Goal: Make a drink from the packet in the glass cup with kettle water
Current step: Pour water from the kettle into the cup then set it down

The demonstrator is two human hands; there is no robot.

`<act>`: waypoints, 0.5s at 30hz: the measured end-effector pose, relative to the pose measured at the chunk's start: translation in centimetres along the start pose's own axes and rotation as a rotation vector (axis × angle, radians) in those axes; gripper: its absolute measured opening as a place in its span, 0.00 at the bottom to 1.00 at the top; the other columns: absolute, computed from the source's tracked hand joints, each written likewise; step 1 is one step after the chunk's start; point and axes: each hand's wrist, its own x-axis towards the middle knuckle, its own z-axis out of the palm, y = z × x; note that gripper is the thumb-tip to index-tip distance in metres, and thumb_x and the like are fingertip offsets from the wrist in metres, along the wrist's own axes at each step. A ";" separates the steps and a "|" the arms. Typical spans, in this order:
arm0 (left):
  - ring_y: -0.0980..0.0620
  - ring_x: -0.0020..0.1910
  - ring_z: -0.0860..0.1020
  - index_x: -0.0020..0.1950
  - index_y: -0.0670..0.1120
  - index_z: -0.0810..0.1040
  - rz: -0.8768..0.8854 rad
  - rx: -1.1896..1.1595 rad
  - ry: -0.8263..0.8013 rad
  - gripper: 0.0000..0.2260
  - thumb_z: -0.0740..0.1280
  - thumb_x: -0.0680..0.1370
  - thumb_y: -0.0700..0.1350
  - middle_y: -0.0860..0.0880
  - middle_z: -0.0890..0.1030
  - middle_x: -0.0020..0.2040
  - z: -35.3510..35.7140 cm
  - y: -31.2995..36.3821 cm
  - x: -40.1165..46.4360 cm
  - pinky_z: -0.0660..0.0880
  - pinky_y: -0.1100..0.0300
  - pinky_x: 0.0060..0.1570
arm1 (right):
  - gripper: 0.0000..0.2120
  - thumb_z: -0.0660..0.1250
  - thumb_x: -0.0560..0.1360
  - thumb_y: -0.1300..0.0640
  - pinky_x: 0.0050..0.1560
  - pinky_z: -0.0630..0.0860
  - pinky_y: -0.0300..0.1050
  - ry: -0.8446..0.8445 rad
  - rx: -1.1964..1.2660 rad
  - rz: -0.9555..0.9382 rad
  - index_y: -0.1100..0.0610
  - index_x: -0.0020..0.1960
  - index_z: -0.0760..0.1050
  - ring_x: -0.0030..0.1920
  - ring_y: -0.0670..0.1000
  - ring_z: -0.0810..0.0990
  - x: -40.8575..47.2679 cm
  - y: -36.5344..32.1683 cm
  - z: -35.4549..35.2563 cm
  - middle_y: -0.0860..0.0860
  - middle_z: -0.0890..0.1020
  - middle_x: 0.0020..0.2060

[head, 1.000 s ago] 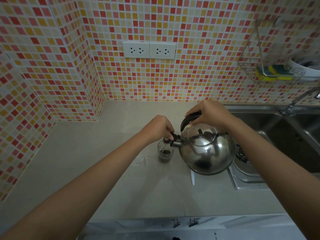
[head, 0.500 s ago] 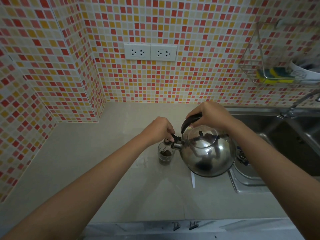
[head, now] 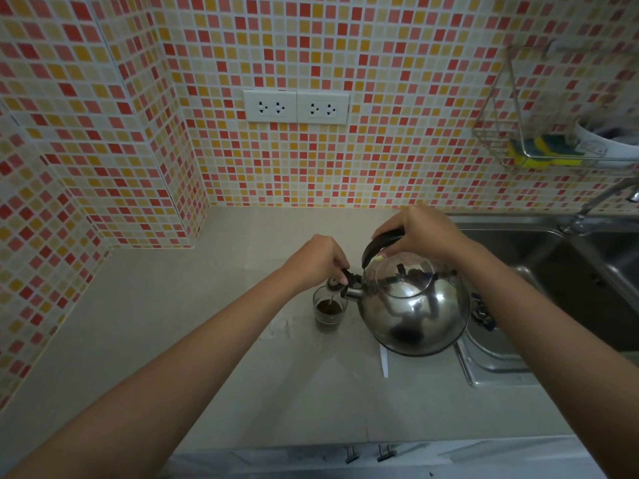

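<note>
Kettle point(head: 413, 302) hangs tilted in my right hand point(head: 420, 233), fingers curled round its black handle, spout aimed left and down over the glass cup point(head: 328, 311) on the counter point(head: 207, 340). My left hand point(head: 318, 259) pinches the spout cap, apparently holding it open. Dark liquid already sits in the cup.

place: home kitchen | evidence: mosaic wall tiles point(head: 397, 98), steel sink point(head: 570, 271) (sponges point(head: 543, 152) racked above)
</note>
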 end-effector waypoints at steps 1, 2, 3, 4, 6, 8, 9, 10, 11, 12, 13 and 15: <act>0.45 0.52 0.82 0.59 0.39 0.81 -0.005 -0.004 -0.001 0.17 0.74 0.71 0.40 0.40 0.83 0.56 0.1 0.0 0.0 0.77 0.57 0.56 | 0.15 0.76 0.65 0.51 0.44 0.81 0.47 0.001 0.001 0.000 0.45 0.52 0.82 0.42 0.44 0.81 0.0 0.0 0.0 0.43 0.86 0.44; 0.44 0.52 0.82 0.59 0.39 0.81 -0.008 -0.006 -0.001 0.17 0.74 0.71 0.40 0.40 0.83 0.56 0.1 0.1 -0.1 0.77 0.56 0.56 | 0.15 0.77 0.65 0.51 0.44 0.81 0.48 0.002 0.004 0.000 0.45 0.51 0.83 0.41 0.44 0.81 0.0 0.0 0.0 0.43 0.86 0.44; 0.44 0.52 0.82 0.59 0.39 0.81 -0.009 -0.007 -0.003 0.17 0.74 0.71 0.39 0.40 0.83 0.56 0.1 0.1 -0.1 0.77 0.56 0.57 | 0.15 0.77 0.65 0.51 0.44 0.81 0.48 0.002 0.005 0.001 0.44 0.51 0.83 0.41 0.44 0.81 -0.1 0.0 0.0 0.43 0.86 0.44; 0.44 0.52 0.82 0.59 0.39 0.81 -0.008 -0.006 -0.005 0.17 0.74 0.71 0.39 0.40 0.83 0.56 0.2 0.1 -0.1 0.77 0.56 0.57 | 0.15 0.77 0.64 0.51 0.44 0.81 0.48 0.001 0.004 0.001 0.44 0.51 0.83 0.41 0.44 0.81 -0.1 0.0 0.0 0.43 0.86 0.44; 0.44 0.52 0.82 0.59 0.39 0.81 -0.006 -0.003 -0.011 0.17 0.74 0.71 0.40 0.40 0.83 0.56 0.2 0.2 -0.2 0.77 0.55 0.58 | 0.15 0.77 0.64 0.50 0.43 0.81 0.48 -0.002 -0.007 -0.003 0.44 0.51 0.83 0.41 0.44 0.81 -0.1 0.0 0.1 0.43 0.86 0.44; 0.44 0.53 0.82 0.60 0.39 0.81 -0.010 -0.002 -0.014 0.17 0.74 0.71 0.40 0.40 0.83 0.57 0.1 0.2 -0.2 0.77 0.55 0.59 | 0.15 0.77 0.65 0.50 0.43 0.81 0.49 -0.002 -0.009 -0.005 0.44 0.51 0.83 0.42 0.45 0.81 -0.1 0.0 0.0 0.43 0.86 0.44; 0.44 0.53 0.82 0.60 0.39 0.81 -0.012 -0.003 -0.013 0.17 0.74 0.71 0.40 0.40 0.83 0.57 0.2 0.2 -0.2 0.77 0.54 0.59 | 0.15 0.77 0.65 0.50 0.44 0.81 0.49 -0.003 -0.007 -0.006 0.44 0.51 0.83 0.41 0.45 0.81 -0.1 0.0 0.0 0.43 0.86 0.44; 0.44 0.53 0.82 0.60 0.39 0.81 -0.014 -0.004 -0.012 0.17 0.74 0.71 0.40 0.40 0.83 0.57 0.2 0.2 -0.2 0.77 0.54 0.59 | 0.14 0.77 0.65 0.51 0.44 0.81 0.50 -0.004 -0.004 -0.007 0.44 0.51 0.83 0.41 0.45 0.81 -0.1 -0.1 0.0 0.43 0.86 0.43; 0.44 0.53 0.82 0.60 0.39 0.81 -0.014 -0.005 -0.011 0.17 0.74 0.71 0.40 0.40 0.83 0.57 0.2 0.2 -0.2 0.77 0.54 0.59 | 0.14 0.76 0.65 0.51 0.44 0.81 0.51 -0.007 -0.003 -0.007 0.44 0.50 0.83 0.42 0.45 0.81 -0.1 -0.1 0.0 0.43 0.86 0.43; 0.44 0.53 0.82 0.59 0.39 0.81 -0.013 -0.005 -0.010 0.17 0.74 0.71 0.40 0.40 0.83 0.57 0.2 0.2 -0.2 0.77 0.54 0.59 | 0.14 0.76 0.65 0.51 0.44 0.81 0.51 -0.009 -0.004 -0.007 0.44 0.51 0.83 0.42 0.46 0.81 -0.1 -0.1 0.0 0.43 0.86 0.43; 0.44 0.53 0.82 0.59 0.39 0.81 -0.012 -0.005 -0.009 0.17 0.74 0.71 0.40 0.40 0.83 0.56 0.2 0.1 -0.2 0.77 0.53 0.59 | 0.14 0.76 0.65 0.51 0.44 0.81 0.51 -0.010 -0.007 -0.007 0.45 0.51 0.83 0.42 0.46 0.81 -0.1 -0.2 0.0 0.43 0.86 0.44; 0.44 0.52 0.82 0.59 0.39 0.81 -0.010 -0.008 -0.005 0.17 0.74 0.71 0.40 0.40 0.83 0.56 0.2 0.0 -0.2 0.77 0.54 0.59 | 0.15 0.76 0.65 0.51 0.44 0.81 0.51 -0.009 -0.009 -0.008 0.45 0.51 0.83 0.42 0.46 0.82 -0.1 -0.2 0.0 0.43 0.86 0.44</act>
